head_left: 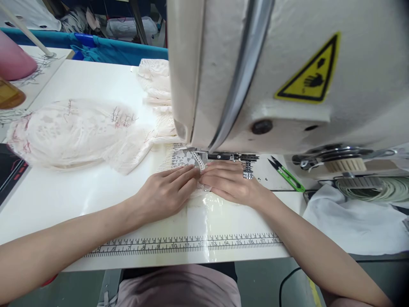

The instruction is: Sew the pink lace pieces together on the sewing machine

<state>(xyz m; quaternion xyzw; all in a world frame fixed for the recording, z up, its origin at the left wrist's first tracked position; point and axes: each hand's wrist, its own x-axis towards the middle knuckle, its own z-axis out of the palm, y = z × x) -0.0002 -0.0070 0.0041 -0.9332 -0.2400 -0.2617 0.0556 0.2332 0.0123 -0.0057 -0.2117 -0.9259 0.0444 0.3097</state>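
My left hand point(166, 189) lies flat on the white table, fingers stretched toward the presser foot and pressing on a strip of white lace point(188, 160). My right hand point(230, 183) lies flat beside it, its fingertips meeting the left ones on the same lace just in front of the needle area point(223, 157). The white sewing machine head point(271, 72) hangs over both hands and hides the needle. Neither hand grips anything; both rest on the fabric.
A heap of white lace pieces point(73, 132) lies at the left, more lace point(156, 89) behind the machine. Green thread snips point(287, 175) lie right of the foot. A printed ruler point(185, 245) runs along the table's front edge. White cloth point(351, 217) sits at right.
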